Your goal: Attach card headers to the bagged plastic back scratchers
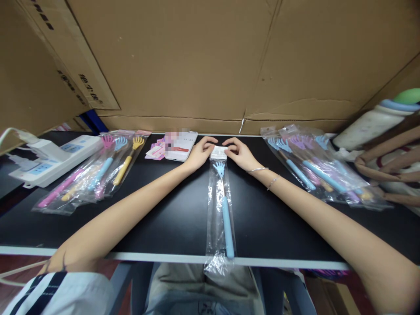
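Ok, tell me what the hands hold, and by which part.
Both the left hand and right hand pinch the bagged blue back scratcher by its white top flap.

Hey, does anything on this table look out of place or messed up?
The clear bag with the blue back scratcher overhangs the table's near edge, its loose end crumpled. Nothing looks spilled or broken.

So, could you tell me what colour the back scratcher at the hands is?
The back scratcher in the bag is light blue; the head view shows it.
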Action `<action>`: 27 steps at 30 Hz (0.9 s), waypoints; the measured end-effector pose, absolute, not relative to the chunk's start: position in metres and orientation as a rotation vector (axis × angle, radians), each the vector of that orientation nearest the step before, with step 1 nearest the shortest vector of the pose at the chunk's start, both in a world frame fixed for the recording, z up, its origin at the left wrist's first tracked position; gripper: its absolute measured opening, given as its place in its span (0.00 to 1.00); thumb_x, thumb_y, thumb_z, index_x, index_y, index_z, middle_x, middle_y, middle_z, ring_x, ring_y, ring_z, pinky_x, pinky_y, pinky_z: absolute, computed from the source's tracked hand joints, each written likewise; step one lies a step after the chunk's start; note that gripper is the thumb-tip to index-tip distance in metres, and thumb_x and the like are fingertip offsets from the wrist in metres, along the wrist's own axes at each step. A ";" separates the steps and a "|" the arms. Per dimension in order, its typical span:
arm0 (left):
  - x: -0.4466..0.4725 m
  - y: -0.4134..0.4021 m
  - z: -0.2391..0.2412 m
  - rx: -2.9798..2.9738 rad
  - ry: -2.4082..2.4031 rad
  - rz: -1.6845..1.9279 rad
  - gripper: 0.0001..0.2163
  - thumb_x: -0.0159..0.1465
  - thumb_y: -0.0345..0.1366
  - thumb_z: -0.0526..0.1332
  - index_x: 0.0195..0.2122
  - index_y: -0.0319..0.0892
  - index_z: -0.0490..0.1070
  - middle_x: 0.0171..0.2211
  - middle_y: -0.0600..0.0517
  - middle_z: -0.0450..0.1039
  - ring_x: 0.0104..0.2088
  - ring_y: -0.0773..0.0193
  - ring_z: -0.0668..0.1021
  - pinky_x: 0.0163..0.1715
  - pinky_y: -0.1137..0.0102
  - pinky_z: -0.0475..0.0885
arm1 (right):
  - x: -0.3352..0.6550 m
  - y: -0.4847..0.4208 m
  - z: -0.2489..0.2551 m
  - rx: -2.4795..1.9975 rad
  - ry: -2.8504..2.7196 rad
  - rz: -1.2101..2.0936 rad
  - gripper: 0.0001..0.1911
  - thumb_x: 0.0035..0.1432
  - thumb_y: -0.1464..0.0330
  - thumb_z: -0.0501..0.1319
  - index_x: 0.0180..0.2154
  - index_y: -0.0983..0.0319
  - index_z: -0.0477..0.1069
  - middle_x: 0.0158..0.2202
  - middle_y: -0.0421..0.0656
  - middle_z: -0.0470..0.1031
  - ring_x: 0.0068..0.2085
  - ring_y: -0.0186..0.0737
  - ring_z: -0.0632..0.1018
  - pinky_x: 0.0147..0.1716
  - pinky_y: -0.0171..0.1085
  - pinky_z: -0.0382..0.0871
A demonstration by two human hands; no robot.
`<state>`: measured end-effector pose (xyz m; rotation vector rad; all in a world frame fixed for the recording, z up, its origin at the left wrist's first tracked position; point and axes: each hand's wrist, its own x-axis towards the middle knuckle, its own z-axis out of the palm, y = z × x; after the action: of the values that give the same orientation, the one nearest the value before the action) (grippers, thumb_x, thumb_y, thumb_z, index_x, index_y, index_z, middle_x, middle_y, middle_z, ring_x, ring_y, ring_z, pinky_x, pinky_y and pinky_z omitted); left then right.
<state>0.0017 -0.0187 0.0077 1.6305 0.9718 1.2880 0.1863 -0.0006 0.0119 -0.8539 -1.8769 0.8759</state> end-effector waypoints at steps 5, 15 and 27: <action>0.003 -0.019 0.007 1.597 0.985 1.296 0.08 0.60 0.30 0.55 0.41 0.40 0.65 0.30 0.54 0.74 0.30 0.69 0.75 0.37 0.72 0.70 | 0.186 -0.002 0.012 -0.861 -1.861 0.902 0.11 0.50 0.67 0.60 0.38 0.60 0.66 0.32 0.39 0.74 0.31 0.35 0.75 0.37 0.38 0.69; 0.002 -0.019 0.009 1.696 0.972 1.246 0.10 0.60 0.31 0.58 0.44 0.39 0.65 0.34 0.52 0.73 0.35 0.68 0.76 0.41 0.71 0.70 | 0.185 -0.001 0.011 -0.857 -1.819 0.871 0.10 0.49 0.67 0.60 0.36 0.60 0.66 0.36 0.41 0.74 0.33 0.34 0.75 0.37 0.37 0.70; 0.002 -0.016 0.006 1.721 0.963 1.303 0.10 0.59 0.28 0.58 0.42 0.40 0.65 0.35 0.52 0.73 0.36 0.68 0.76 0.39 0.72 0.71 | 0.186 0.002 0.010 -0.858 -1.865 0.971 0.15 0.48 0.69 0.61 0.40 0.61 0.64 0.27 0.36 0.71 0.29 0.34 0.73 0.33 0.35 0.65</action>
<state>0.0015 -0.0156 0.0058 1.7209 0.9631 1.3027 0.1862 0.0022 0.0100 -0.8583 -1.8646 0.9708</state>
